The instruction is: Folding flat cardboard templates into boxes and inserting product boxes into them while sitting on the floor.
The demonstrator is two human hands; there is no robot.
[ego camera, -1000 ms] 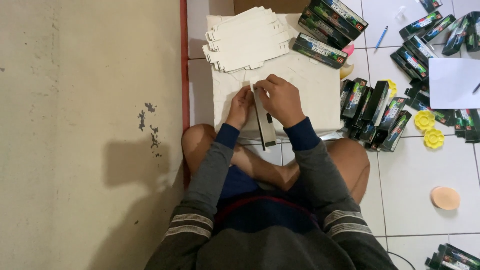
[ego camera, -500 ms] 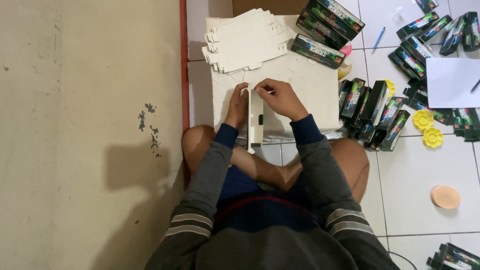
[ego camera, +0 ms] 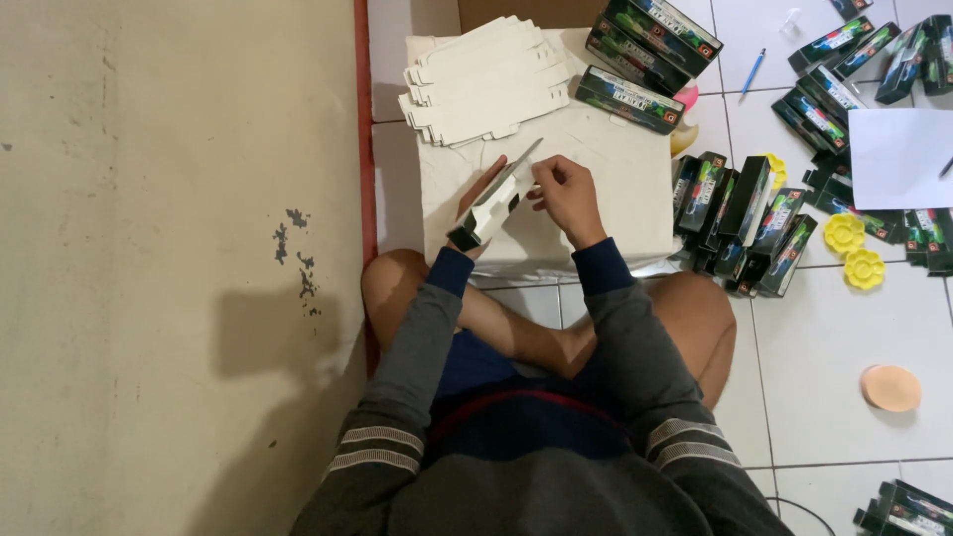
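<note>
On the white cloth-covered block (ego camera: 615, 199) in front of the crossed legs, both hands work one small carton (ego camera: 493, 206), white inside, dark printed outside, tilted diagonally with its far end pointing up-right. Left hand (ego camera: 478, 203) sits under and behind it, mostly hidden, fingers wrapped around the body near the lower dark end. Right hand (ego camera: 564, 189) pinches narrow at the upper open end, fingertips on the thin flap (ego camera: 524, 159) that sticks out; exact tuck state too small to tell.

Risks, as judgement: flap is thin card, so a pinch off the crease could bend or tear it. Left grip is low on the carton, so pressure from the right hand could twist or crush the tube out of square. Stack of flat white blanks (ego camera: 486, 84) lies just beyond the hands; a forward elbow swing could scatter it. Finished dark boxes (ego camera: 635, 99) sit on the block's far right edge, near enough to get nudged off onto the tiled floor (ego camera: 824, 337).
</note>
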